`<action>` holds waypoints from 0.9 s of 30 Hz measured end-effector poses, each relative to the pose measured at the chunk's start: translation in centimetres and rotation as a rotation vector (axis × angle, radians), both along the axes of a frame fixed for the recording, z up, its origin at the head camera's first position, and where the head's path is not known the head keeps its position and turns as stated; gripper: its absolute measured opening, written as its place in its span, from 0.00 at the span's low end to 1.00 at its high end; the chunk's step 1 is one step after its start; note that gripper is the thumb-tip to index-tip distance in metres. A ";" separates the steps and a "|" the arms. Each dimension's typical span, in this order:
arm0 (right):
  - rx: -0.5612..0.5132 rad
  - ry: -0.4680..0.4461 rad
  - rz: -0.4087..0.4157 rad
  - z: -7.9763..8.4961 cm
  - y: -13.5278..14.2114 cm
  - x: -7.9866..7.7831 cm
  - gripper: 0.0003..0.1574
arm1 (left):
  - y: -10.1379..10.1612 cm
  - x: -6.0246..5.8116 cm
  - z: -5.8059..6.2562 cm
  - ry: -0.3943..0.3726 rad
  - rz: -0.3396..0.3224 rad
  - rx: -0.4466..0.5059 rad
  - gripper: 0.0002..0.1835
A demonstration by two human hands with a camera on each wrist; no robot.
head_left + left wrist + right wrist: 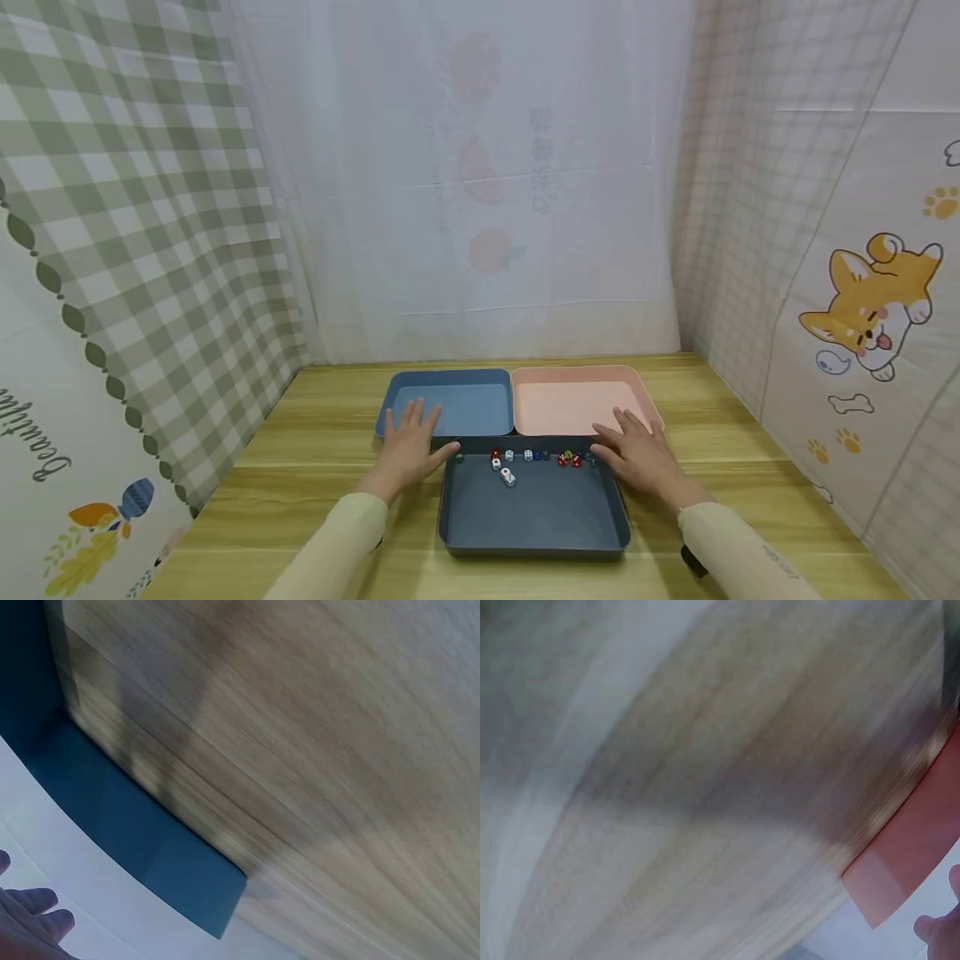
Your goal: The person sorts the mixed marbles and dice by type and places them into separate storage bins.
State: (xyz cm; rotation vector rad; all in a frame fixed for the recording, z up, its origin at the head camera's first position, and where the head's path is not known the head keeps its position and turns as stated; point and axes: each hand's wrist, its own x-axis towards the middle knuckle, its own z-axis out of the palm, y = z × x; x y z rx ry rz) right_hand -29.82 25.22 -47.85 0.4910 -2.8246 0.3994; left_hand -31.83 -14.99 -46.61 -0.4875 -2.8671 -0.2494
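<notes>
Fingers spread, my left hand (405, 452) hovers by the near left corner of the blue tray (474, 404) and the dark grey tray's left edge. On the other side, my right hand (637, 454) is spread near the pink tray's near right corner and the dark tray's right edge. Neither holds anything; contact with the rims cannot be made out. Several small dice lie along the far side of the dark grey tray (536, 517), among them a white die (508, 477), a red die (576, 460) and a green die (460, 458). The pink tray (573, 396) stands beside the blue one.
The trays stand on a wood-grain table (315, 475). A white curtain (390, 208) hangs behind it, a green checked cloth (172, 167) at the left and a dog-print cloth (862, 208) at the right. The wrist views show mostly tabletop (300, 750) and outer tray walls.
</notes>
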 end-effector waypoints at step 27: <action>0.003 0.005 0.051 -0.4 0.5 0.4 0.25 | 3.1 1.4 -0.7 0.028 -0.206 -0.095 0.35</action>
